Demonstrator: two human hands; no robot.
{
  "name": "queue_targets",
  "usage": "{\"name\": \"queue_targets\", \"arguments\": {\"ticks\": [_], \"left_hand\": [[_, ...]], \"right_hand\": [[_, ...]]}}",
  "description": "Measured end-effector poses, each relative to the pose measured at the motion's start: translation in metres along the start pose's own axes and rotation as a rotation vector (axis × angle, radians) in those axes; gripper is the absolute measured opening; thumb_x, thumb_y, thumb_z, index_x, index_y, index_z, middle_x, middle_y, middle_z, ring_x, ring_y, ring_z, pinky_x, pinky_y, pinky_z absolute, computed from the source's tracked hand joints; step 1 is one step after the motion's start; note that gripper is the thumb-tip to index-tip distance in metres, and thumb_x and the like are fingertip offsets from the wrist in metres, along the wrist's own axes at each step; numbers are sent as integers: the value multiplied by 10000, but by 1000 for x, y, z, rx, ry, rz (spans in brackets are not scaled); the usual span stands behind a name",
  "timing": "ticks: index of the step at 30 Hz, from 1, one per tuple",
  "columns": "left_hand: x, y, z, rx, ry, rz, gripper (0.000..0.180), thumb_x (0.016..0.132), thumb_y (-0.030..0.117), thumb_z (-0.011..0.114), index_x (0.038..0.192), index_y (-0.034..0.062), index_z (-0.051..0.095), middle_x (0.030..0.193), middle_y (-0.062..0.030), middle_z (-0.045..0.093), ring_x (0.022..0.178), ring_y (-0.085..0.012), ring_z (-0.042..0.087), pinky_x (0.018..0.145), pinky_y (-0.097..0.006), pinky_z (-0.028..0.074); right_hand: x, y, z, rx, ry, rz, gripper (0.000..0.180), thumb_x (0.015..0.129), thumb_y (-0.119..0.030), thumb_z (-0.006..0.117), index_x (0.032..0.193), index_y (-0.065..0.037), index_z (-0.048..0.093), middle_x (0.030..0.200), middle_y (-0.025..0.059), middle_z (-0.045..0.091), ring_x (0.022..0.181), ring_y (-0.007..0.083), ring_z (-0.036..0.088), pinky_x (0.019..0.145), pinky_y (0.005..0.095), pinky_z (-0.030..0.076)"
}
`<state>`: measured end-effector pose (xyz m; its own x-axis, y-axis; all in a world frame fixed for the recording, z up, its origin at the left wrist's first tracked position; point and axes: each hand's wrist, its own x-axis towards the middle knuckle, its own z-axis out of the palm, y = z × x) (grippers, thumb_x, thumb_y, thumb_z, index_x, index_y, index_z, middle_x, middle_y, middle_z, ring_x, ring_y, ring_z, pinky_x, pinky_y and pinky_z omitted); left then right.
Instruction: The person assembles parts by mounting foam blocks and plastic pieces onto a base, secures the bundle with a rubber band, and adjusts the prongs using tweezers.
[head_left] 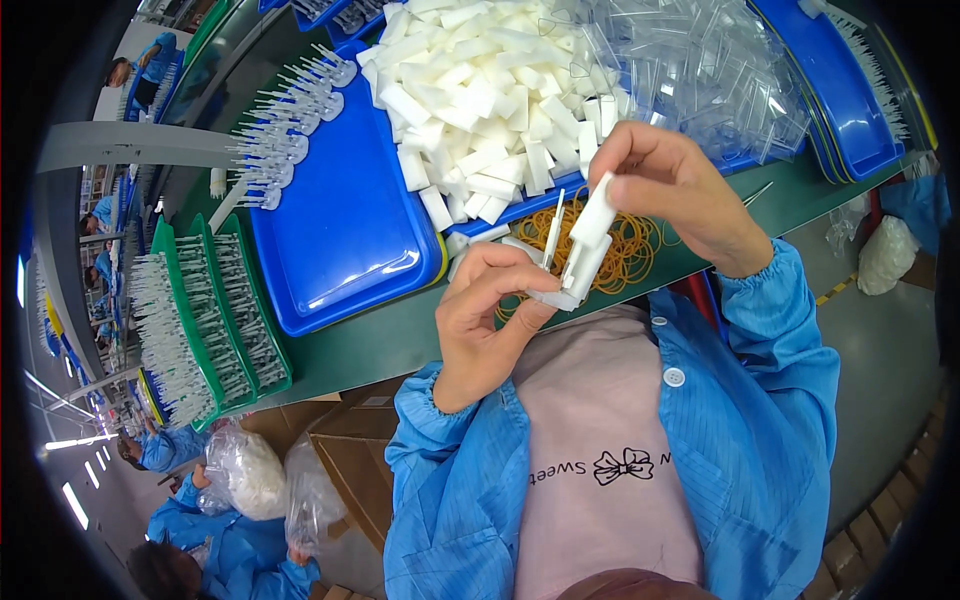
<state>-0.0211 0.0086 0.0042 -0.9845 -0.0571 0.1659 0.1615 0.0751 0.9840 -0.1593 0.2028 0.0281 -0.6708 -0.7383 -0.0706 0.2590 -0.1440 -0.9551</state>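
Above the table's near edge, my left hand [487, 318] pinches a small translucent-white plastic part [555, 292] between thumb and fingers. A thin white stem [556, 225] and a wider white upright stand up from it. My right hand [680, 195] grips a white block [596, 213] between thumb and index finger, which looks like the foam blocks in the pile. That block sits at the top of the wider upright, seemingly touching it; whether it is fitted on cannot be told. Tangled orange rubber bands [640, 248] lie on the table behind the hands.
A heap of white foam blocks [480, 80] and a heap of clear plastic pieces [710, 70] lie beyond my hands. At left are a blue tray [340, 220] edged with stemmed parts [290, 130] and green racks [205, 300]. Co-workers [230, 535] and cardboard boxes [350, 450] are lower left.
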Motion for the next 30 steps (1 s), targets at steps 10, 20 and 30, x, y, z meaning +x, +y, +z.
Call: {"name": "queue_targets", "arguments": {"ticks": [10,20,30], "left_hand": [[-5,-9,4,-23,76,104,241,744,-50,716,966,-21,629,1002,-102,556,906,-155,576,770,-255,507],[-2,-9,4,-207,180,-45,250,750,-67,707,984,-43,623,1036,-117,580,940,-169,591,835,-281,514],[-5,-16,-3,-190,220,13,239,779,-37,698,1008,-47,629,1052,-117,581,941,-166,580,842,-289,495]], "right_hand": [[-12,7,13,-217,-163,-116,106,806,-87,665,866,-36,594,899,48,589,856,134,555,794,282,432],[62,16,-48,-1795,374,-693,186,696,-133,716,862,-123,633,860,44,520,862,228,526,722,367,397],[60,13,-41,-1519,226,-625,286,707,-119,711,977,-119,617,904,48,526,876,252,533,750,374,389]]}}
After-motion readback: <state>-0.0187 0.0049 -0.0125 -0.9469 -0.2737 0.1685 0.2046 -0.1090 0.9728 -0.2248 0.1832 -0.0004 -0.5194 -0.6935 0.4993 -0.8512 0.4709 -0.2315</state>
